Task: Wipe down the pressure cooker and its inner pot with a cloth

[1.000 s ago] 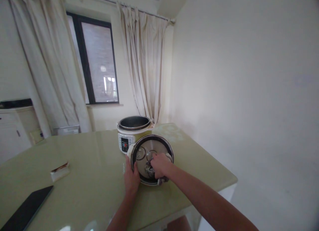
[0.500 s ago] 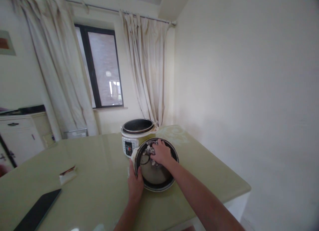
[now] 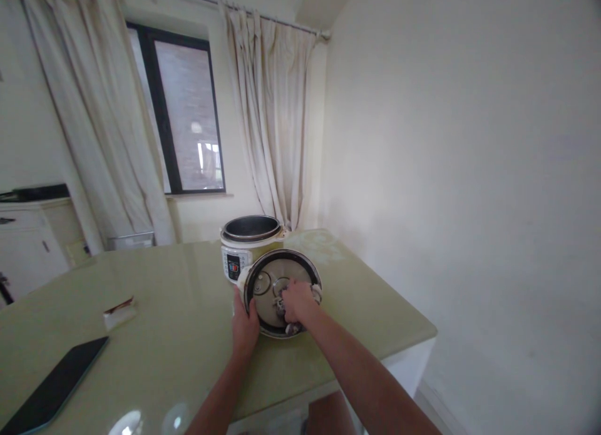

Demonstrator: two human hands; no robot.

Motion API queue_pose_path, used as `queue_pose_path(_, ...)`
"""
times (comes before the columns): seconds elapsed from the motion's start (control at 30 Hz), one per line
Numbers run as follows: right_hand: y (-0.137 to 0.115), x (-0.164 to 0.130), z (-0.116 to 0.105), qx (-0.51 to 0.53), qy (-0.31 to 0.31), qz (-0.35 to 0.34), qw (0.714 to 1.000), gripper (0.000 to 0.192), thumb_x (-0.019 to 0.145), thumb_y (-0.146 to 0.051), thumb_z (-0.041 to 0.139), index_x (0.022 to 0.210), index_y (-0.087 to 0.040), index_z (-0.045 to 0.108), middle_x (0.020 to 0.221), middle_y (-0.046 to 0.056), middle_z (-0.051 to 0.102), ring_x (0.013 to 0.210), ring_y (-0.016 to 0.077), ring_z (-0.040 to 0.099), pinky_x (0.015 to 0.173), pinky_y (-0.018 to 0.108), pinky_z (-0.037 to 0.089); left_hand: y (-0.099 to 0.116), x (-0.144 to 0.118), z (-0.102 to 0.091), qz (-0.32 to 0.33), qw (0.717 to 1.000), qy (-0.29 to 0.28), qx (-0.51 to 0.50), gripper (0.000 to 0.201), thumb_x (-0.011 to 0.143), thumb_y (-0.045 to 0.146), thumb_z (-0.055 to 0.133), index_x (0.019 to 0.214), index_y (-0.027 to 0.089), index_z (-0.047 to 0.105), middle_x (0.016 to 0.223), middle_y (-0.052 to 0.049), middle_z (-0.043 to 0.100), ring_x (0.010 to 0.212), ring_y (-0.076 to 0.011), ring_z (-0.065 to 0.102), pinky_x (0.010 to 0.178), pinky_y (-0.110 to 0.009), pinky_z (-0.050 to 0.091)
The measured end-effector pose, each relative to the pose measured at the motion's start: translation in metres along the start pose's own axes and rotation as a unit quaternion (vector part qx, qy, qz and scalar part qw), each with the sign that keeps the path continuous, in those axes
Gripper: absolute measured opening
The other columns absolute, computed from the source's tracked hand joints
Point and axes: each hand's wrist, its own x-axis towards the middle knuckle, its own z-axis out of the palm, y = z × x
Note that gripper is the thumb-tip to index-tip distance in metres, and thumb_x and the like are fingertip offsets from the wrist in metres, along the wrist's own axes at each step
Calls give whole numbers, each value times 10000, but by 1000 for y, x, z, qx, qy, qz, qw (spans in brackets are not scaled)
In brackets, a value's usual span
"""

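Note:
A round cooker lid (image 3: 267,281) lies upside down on the green glass table (image 3: 178,335), its metal inner plate facing up. My left hand (image 3: 245,327) grips the lid's near left rim. My right hand (image 3: 297,301) is closed on a crumpled grey-white cloth (image 3: 283,310) and presses it on the lid's inner plate, near its middle. Just behind the lid stands the open white electric cooker (image 3: 244,247) with its dark inner pot showing.
A dark tablet (image 3: 51,385) lies at the table's near left, and a small folded packet (image 3: 119,313) sits beyond it. The table's right edge runs close to the lid, with a white wall beyond. Curtains and a window are behind; a white cabinet (image 3: 28,247) stands at far left.
My right hand with the cloth went from the lid's near part to its far rim, then came back toward the middle. My left hand stayed on the rim.

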Motion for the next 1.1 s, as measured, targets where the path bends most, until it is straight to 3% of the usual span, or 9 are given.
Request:
queue_pose_path(0.2, 16, 9, 5, 103, 15, -10, 994, 571, 685, -570, 832, 1115, -197, 802, 1205, 169, 746, 1055, 340, 740, 865, 414, 595, 4, 0, 0, -35, 999, -4, 5, 709, 1056, 410, 461, 1687, 169, 248, 1506, -215, 608, 1276, -348, 682, 1070, -491, 552)
queue_pose_path(0.4, 25, 11, 20, 225, 92, 101, 965, 496, 817, -601, 706, 1185, -270, 743, 1261, 93, 658, 1084, 280, 705, 827, 349, 550, 14, -4, -1, -42, 999, 0, 12, 724, 1060, 393, 475, 1700, 179, 213, 1422, -227, 666, 1174, -359, 729, 999, -502, 576)
queue_pose_path(0.5, 19, 17, 17, 212, 151, 152, 953, 461, 874, -577, 665, 1220, -275, 697, 1336, 118, 577, 1176, 292, 636, 835, 363, 552, 14, -4, 0, -52, 998, 3, 25, 719, 1052, 392, 497, 1694, 188, 246, 1380, -208, 695, 1104, -344, 754, 971, -477, 587)
queue_pose_path(0.67, 15, 38, -3, 125, 199, 124, 964, 442, 892, -475, 713, 1269, -246, 677, 1399, 166, 532, 1279, 337, 526, 918, 422, 547, 11, -4, 2, -55, 998, -1, 29, 711, 1054, 411, 472, 1692, 195, 244, 1350, -200, 710, 1095, -335, 755, 932, -458, 597)
queue_pose_path(0.8, 17, 48, -19, 102, 160, 136, 972, 402, 867, -424, 745, 1203, -203, 747, 1386, 206, 563, 1243, 358, 574, 899, 435, 571, 10, -4, 2, -44, 999, 2, 26, 710, 1055, 417, 454, 1686, 164, 251, 1286, -204, 734, 1090, -332, 751, 950, -457, 585)
queue_pose_path(0.9, 18, 44, -25, 53, 69, 142, 986, 430, 804, -371, 791, 1192, -184, 780, 1364, 244, 606, 1220, 383, 630, 896, 457, 589, 12, -5, 1, -52, 998, -5, 46, 722, 1050, 399, 456, 1690, 152, 234, 1218, -207, 756, 982, -344, 770, 873, -464, 593)
queue_pose_path(1.0, 18, 33, -21, 9, -28, 91, 995, 486, 736, -352, 831, 1186, -173, 793, 1275, 239, 698, 1155, 386, 699, 889, 472, 603, 16, -5, 0, -43, 997, 0, 60, 734, 1045, 389, 458, 1693, 136, 221, 1128, -200, 776, 854, -331, 772, 778, -436, 591)
queue_pose_path(1.1, 17, 19, -12, 23, -63, 10, 998, 485, 705, -438, 848, 1122, -192, 816, 1145, 183, 777, 1070, 356, 749, 890, 448, 610, 20, -6, 0, -45, 997, 1, 67, 728, 1047, 396, 451, 1687, 124, 234, 1032, -185, 785, 782, -316, 761, 745, -427, 585)
